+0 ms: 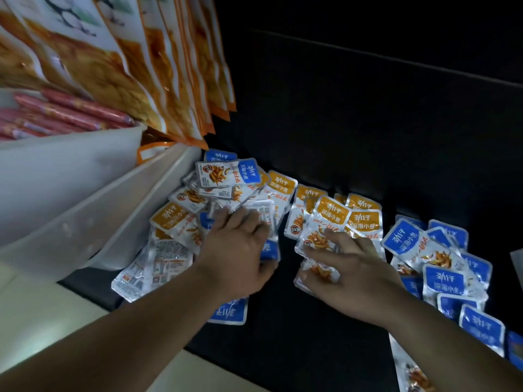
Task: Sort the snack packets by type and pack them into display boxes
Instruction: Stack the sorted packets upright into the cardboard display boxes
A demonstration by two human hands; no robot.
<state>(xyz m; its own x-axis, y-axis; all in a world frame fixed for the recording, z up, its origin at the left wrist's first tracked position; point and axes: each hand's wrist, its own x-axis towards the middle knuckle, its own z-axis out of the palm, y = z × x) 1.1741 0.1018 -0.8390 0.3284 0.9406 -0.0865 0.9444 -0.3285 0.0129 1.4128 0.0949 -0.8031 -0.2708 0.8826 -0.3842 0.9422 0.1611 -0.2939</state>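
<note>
Head view: two bare forearms reach in from the bottom edge over a black surface. The left hand, at the centre of the frame, lies on the mixed pile of silver, orange and blue snack packets, its fingers curled down over them and its thumb closed against a blue packet that it grips. The right hand, just right of centre, has its fingers spread over the orange packets, with the thumb against the lowest one; whether it pinches that packet or only presses on it is hard to tell from this angle. Along the right edge, just beside that hand, sits the blue heap, all blue-labelled packets overlapping one another. The orange packets form their own cluster between the mixed pile and the blue heap. At the left, touching the mixed pile, stand white bins, tilted in the frame. Farther up on the left lie red sausages in a row, and large orange-and-white bags hang across the upper left corner.
</note>
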